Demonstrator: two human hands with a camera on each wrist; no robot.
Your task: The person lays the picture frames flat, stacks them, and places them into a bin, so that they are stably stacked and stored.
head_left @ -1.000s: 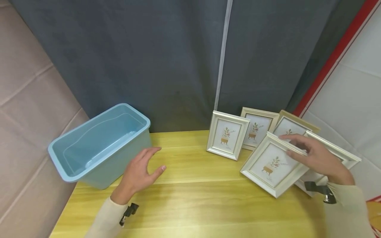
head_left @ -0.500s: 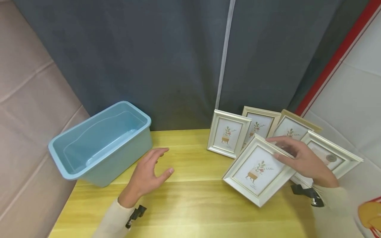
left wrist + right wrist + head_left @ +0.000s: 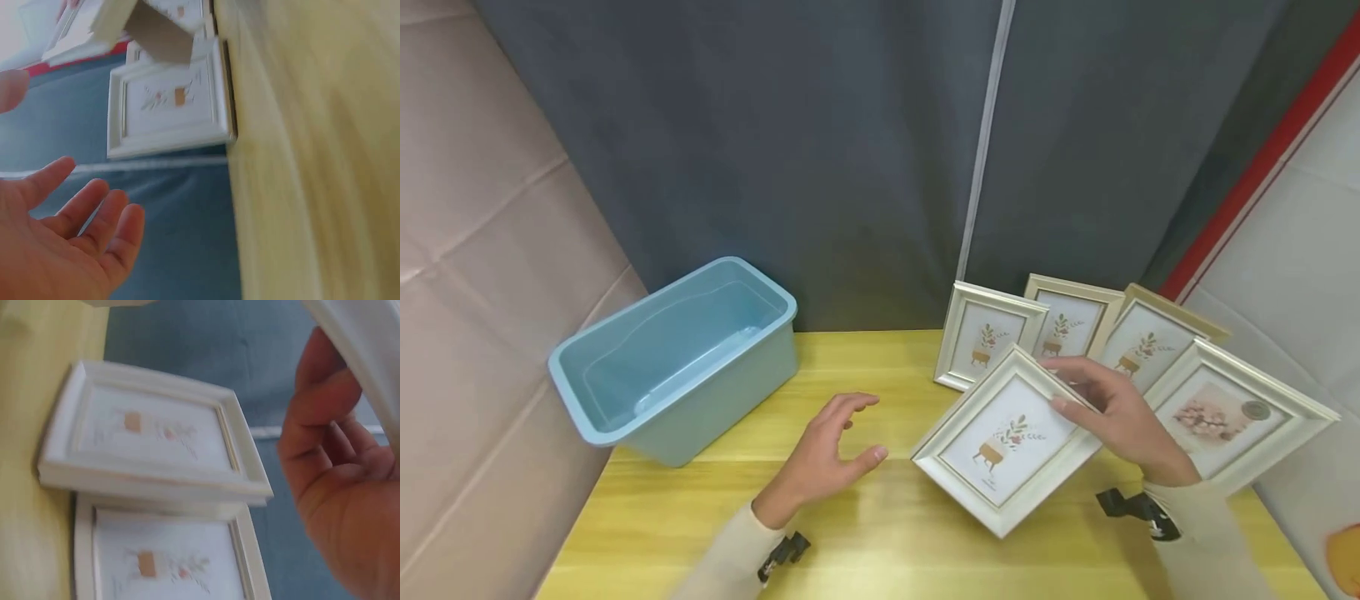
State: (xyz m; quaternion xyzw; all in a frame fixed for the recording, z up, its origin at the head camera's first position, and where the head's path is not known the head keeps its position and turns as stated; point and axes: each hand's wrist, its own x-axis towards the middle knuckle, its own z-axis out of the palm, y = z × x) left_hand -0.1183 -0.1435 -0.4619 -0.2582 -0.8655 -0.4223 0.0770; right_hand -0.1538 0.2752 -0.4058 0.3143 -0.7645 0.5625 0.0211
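Head view shows a white picture frame [image 3: 1006, 440] tilted above the table [image 3: 880, 558], its upper right edge pinched in the right hand [image 3: 1123, 417]. The left hand [image 3: 820, 458], fingers apart, hovers between it and a blue bin [image 3: 730, 400]; four more frames [image 3: 1225, 408] stand behind.

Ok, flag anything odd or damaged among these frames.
The rightmost frame stands out: it shows pink flowers with a round mark, while the other four frames show a potted plant. I see no obvious damage, though both wrist views are blurred.
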